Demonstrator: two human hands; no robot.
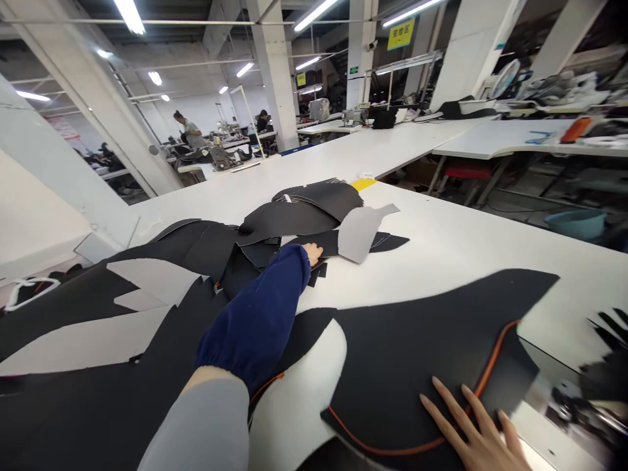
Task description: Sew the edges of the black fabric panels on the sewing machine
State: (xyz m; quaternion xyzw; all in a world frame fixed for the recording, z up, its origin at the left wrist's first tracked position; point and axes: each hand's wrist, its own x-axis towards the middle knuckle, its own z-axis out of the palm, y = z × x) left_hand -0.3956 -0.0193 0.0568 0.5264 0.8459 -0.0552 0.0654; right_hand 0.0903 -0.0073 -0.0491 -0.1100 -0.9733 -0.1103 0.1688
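My left hand (313,252), at the end of an arm in a navy oversleeve, reaches to the pile of cut pieces. Its fingers are curled on a black piece (326,244), next to a light grey piece (360,234); the fingertips are partly hidden. My right hand (483,435) lies with fingers spread over a large black panel (417,353), close to its orange piping (493,356). Beneath my left arm, another panel shows a pale underside (304,392). Small black strips (318,273) lie just below my left hand.
Large black sheets (186,347) with pale grey cut pieces (152,278) cover the left side. More black pieces (294,216) are stacked behind. Sewing machine parts (583,405) stand at lower right. Beyond the white table (471,242) are a blue basin (576,224) and several people.
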